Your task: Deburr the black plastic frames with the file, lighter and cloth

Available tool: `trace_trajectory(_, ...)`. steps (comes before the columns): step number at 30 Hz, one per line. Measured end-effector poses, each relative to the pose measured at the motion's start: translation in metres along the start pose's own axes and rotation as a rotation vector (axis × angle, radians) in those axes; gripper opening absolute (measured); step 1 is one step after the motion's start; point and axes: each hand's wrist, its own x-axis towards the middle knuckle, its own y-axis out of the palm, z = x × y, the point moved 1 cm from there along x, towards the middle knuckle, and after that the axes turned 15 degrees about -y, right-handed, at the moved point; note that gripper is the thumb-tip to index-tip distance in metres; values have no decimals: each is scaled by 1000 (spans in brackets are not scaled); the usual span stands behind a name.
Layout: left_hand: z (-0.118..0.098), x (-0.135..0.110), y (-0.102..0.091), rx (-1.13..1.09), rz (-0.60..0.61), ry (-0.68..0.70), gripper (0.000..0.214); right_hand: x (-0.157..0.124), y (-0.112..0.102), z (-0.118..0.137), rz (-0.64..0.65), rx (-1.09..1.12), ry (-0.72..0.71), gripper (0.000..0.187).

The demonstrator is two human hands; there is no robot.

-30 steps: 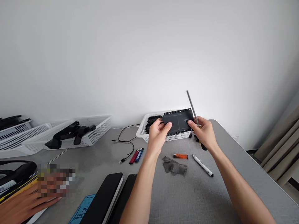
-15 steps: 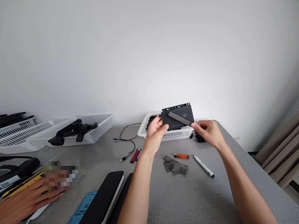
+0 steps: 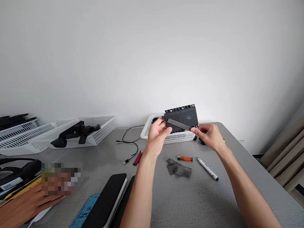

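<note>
With my left fingers (image 3: 168, 130) I grip the black plastic panel (image 3: 181, 114) by its left end, thumb in front and the others behind, holding it tilted up just right of the middle of the frame, where it overlaps the white basket (image 3: 182, 138). My right fingers (image 3: 196, 130) pinch what looks like a flat grey file (image 3: 179, 124), which slants across the lower half of the panel's face. I cannot tell whether it presses on the plastic or lies just over it.

As I judge it, I do this best with a firm left hold, so the panel does not twist, and with the file level, so no edge digs in. Its far end lies just beside my left thumb, so short, light strokes seem safest, clear of the skin and of the toothed lower edge.

The panel is dark, matt and roughly rectangular. Rounded, knob-like bumps run along its upper edge, and a small tab with a hole sticks out at the upper right corner. Fine pale lines cross the face, and a round, greyish recess (image 3: 189, 117) sits towards the right end.
</note>
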Motion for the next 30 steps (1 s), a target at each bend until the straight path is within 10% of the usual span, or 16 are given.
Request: trace_trajectory(30, -1, 2, -12, -65, -185, -74, 48, 0, -15, -15, 26, -77, -1, 57)
